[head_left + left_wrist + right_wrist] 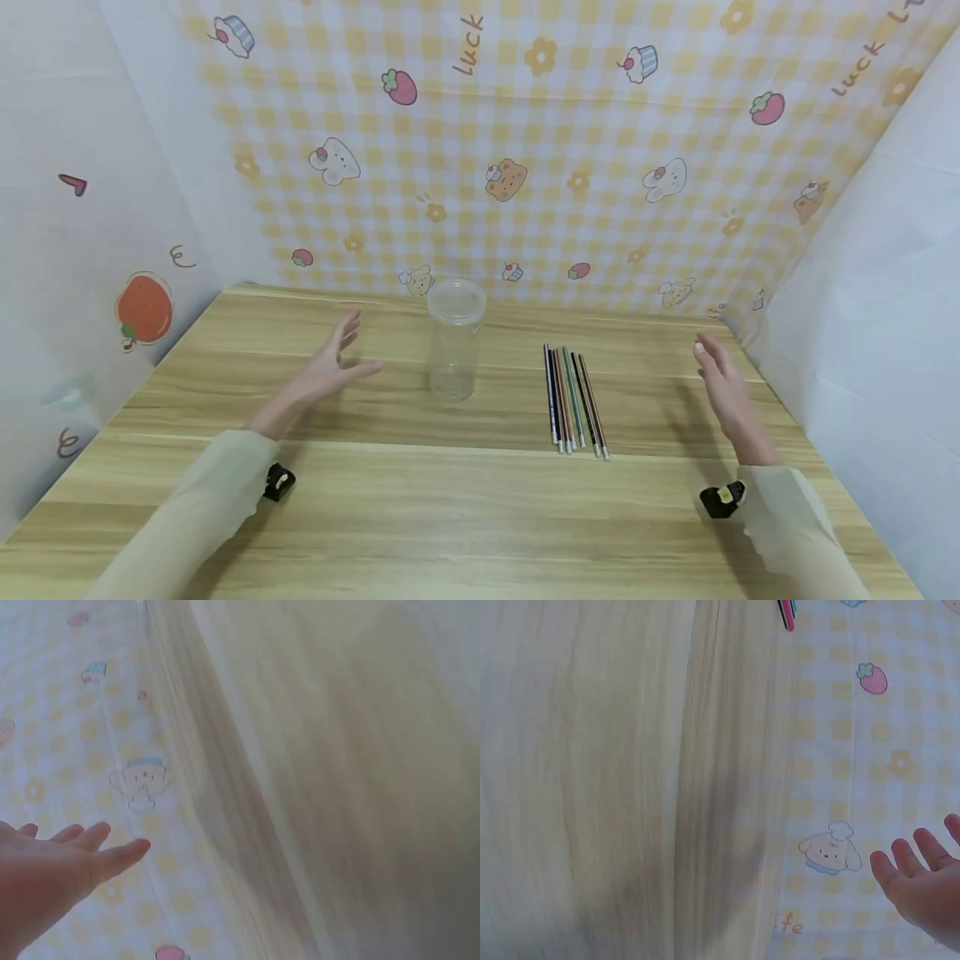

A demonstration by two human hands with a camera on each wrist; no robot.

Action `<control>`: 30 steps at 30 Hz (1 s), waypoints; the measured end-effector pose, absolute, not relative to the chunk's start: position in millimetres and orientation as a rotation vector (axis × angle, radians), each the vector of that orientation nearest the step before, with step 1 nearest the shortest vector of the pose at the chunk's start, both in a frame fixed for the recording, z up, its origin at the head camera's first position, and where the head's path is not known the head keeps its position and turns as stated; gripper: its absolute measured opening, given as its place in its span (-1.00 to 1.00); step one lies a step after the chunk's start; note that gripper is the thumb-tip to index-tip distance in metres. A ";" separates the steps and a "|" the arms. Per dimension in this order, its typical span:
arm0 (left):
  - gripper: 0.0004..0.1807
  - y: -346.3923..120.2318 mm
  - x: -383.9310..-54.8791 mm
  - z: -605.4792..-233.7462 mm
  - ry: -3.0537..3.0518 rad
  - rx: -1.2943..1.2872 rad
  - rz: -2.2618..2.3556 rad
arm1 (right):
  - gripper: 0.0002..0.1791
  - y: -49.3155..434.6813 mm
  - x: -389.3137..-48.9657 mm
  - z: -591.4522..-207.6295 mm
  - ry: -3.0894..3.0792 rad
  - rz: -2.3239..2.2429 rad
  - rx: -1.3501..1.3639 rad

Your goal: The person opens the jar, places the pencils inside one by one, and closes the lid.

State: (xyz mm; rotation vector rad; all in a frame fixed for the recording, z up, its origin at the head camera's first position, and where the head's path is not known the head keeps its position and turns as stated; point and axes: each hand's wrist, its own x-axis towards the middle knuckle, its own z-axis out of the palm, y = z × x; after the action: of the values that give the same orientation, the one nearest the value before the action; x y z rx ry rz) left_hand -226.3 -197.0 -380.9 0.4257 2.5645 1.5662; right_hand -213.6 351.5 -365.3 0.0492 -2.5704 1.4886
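A clear plastic jar (453, 358) with a translucent lid (457, 302) stands upright toward the back of the table, near its middle. To its right, several pencils (573, 400) lie side by side in a loose row, their white ends toward the front. My left hand (330, 371) hovers left of the jar, thumb and fingers spread apart, holding nothing. Over the right side of the table is my right hand (723, 387), fingers extended and apart from the pencils. The wrist views show the left hand (56, 877) and the right hand (926, 881) both bare.
The wood-grain table (450, 517) ends at a yellow checked cloth backdrop (577, 225) with printed cartoons. White panels rise at the left (67, 250) and right (885, 317). Small black devices are strapped at the left wrist (279, 482) and right wrist (722, 500).
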 end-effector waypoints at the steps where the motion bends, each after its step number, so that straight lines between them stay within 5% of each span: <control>1: 0.02 -194.3 -226.5 -381.8 2.546 0.443 1.578 | -0.29 349.1 -214.3 -366.2 -2.555 1.514 0.045; 30: 0.11 -129.1 -242.5 -397.0 2.416 0.581 1.521 | -0.38 277.1 -233.9 -364.6 -2.501 1.785 0.322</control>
State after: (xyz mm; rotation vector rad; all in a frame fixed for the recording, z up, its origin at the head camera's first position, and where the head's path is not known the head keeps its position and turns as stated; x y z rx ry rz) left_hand -242.5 -129.1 -397.0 0.5810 2.4165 1.5210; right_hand -233.9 277.1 -364.6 0.3224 -2.5012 1.7849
